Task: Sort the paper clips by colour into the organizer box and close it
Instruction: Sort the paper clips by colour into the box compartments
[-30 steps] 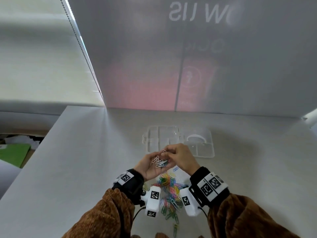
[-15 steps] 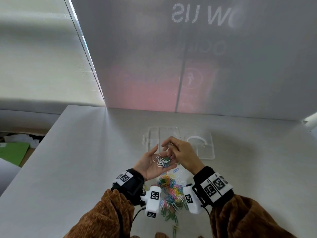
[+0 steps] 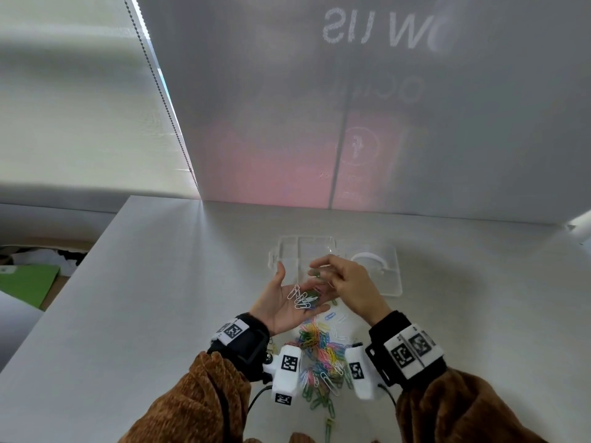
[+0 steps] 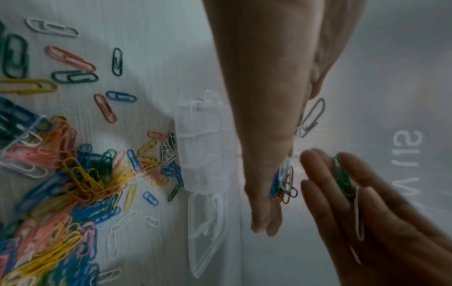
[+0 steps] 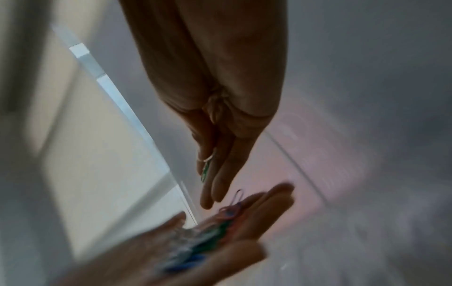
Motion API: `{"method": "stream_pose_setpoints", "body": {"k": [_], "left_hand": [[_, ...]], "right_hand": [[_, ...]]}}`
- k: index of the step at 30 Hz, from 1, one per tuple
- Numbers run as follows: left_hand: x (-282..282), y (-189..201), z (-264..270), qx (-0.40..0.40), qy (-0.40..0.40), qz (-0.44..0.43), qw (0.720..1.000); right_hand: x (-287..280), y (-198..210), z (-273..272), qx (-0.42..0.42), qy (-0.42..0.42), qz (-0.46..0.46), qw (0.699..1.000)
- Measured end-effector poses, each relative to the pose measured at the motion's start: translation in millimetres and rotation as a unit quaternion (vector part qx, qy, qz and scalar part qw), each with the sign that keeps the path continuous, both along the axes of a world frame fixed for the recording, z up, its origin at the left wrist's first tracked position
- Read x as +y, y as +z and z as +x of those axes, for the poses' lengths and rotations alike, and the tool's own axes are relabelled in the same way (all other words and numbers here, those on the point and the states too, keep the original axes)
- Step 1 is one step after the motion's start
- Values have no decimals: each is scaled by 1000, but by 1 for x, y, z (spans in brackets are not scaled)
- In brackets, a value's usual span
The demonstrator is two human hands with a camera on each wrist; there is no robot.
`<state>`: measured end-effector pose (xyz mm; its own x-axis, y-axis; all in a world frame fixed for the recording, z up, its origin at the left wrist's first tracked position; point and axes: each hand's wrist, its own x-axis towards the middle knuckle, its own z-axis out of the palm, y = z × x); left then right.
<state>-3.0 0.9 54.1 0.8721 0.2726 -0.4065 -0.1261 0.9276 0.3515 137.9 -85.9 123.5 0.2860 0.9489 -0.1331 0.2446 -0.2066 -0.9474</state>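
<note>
My left hand (image 3: 278,303) lies palm up and open above the table, carrying several white, green and blue paper clips (image 3: 302,298) on the palm. Just right of it and a little farther off, my right hand (image 3: 348,282) pinches a few green paper clips (image 4: 342,178) in its fingertips, with a white one alongside. It hovers over the near edge of the clear organizer box (image 3: 287,254), which lies open on the white table. Its compartments look bare. A heap of mixed-colour paper clips (image 3: 319,353) lies on the table between my wrists.
The box lid with its white handle (image 3: 367,259) lies flat to the right of the compartments. A grey translucent screen (image 3: 351,123) stands right behind the box. The table's left edge (image 3: 64,298) drops off to a green sheet (image 3: 25,282) below.
My right hand has lifted off the left palm and moved forward toward the box with green clips. The left hand's fingers have spread flatter, and it has risen slightly.
</note>
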Motion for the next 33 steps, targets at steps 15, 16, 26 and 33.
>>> {"method": "stream_pose_setpoints", "body": {"k": [15,16,26,33], "left_hand": [[4,-3,4,-14,12,-11,1000],[5,-4,3,-19,8,-5,1000],[6,9,2,-84,-56,30,994],[12,3,1,-23,-52,46,997]], "right_hand": [[20,-7,-10,-414,250,47,874],[22,-10,-9,-422,251,46,870],[27,-10,-2,-181,135,44,973],[12,1,5,181,20,-13,983]]}}
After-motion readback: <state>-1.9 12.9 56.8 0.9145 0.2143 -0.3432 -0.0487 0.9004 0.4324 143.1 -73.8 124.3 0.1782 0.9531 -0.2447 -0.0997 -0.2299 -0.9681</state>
